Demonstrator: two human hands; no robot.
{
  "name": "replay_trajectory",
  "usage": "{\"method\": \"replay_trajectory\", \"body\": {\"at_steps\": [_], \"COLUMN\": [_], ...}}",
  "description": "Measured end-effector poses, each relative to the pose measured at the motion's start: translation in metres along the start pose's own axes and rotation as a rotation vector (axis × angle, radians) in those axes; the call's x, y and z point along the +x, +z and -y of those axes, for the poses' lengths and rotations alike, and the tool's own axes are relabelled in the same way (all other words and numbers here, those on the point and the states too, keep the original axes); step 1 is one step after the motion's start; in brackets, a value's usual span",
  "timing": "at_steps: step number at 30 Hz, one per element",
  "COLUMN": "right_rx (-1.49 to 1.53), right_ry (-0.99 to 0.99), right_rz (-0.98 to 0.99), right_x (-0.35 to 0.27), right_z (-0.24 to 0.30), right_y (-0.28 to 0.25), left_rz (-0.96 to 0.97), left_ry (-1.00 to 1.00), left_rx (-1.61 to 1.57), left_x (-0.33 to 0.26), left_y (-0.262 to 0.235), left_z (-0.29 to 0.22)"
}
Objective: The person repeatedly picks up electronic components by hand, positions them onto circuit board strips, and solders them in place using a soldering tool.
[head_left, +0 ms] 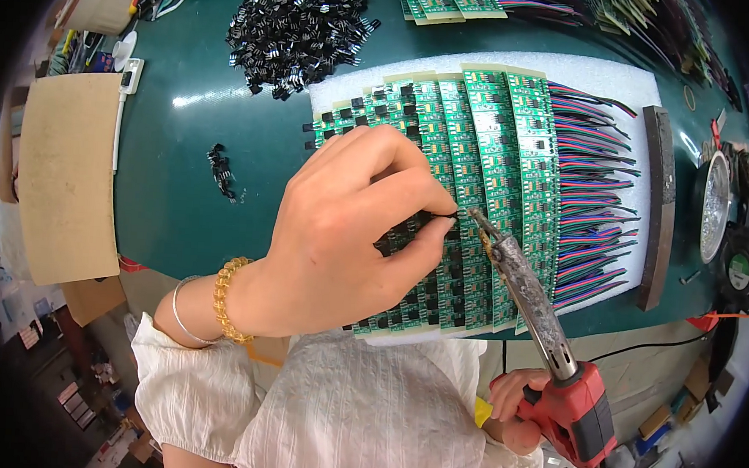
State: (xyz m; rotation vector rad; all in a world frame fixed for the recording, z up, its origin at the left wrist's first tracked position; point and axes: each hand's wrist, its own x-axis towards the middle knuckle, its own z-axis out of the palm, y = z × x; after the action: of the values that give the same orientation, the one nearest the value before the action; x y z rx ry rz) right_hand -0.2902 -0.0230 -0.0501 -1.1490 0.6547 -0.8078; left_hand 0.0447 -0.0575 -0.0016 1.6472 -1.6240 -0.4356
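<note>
Pinching a small black component (pixel 439 222) between closed fingertips, the left hand (pixel 353 233) is seating it on the green boards (pixel 480 155) mid-worktop while the right hand (pixel 518 407), fingers wrapped around the soldering iron (pixel 547 336), is bringing the tip in, which calls for steadiness.

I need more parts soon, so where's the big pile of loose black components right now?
In the head view, the pile of black components lies on the green mat at top centre-left, just beyond the white foam pad holding the circuit boards.

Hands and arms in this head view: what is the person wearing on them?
Both are bare, with no gloves. The left hand has two things at its wrist: a bracelet of golden-yellow beads and, just behind it, a thin silver bangle. A loose white sleeve of crinkled cloth covers the arm behind them. The right hand shows no ring or band.
</note>
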Motion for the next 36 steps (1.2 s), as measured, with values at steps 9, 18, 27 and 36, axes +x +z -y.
{"method": "replay_trajectory", "body": {"at_steps": [9,18,27,36], "right_rx": [-0.057,0.043,0.04,0.0], "right_ry": [0.133,0.025,0.094,0.325], "right_rz": [0.324,-0.005,-0.034,0.36], "right_x": [0.02,0.004,-0.006,0.032], "right_z": [0.0,0.004,-0.003,0.018], "right_y": [-0.013,0.01,0.005,-0.013], "left_rz": [0.009,-0.007,-0.005,-0.019], "left_ry": [-0.018,-0.013,-0.008,-0.007], "left_rx": [-0.019,-0.014,-0.013,-0.004], "left_x": [-0.001,-0.001,0.0,-0.001], "left_y": [0.0,0.0,-0.001,0.0], "left_z": [0.0,0.0,0.001,0.001]}}
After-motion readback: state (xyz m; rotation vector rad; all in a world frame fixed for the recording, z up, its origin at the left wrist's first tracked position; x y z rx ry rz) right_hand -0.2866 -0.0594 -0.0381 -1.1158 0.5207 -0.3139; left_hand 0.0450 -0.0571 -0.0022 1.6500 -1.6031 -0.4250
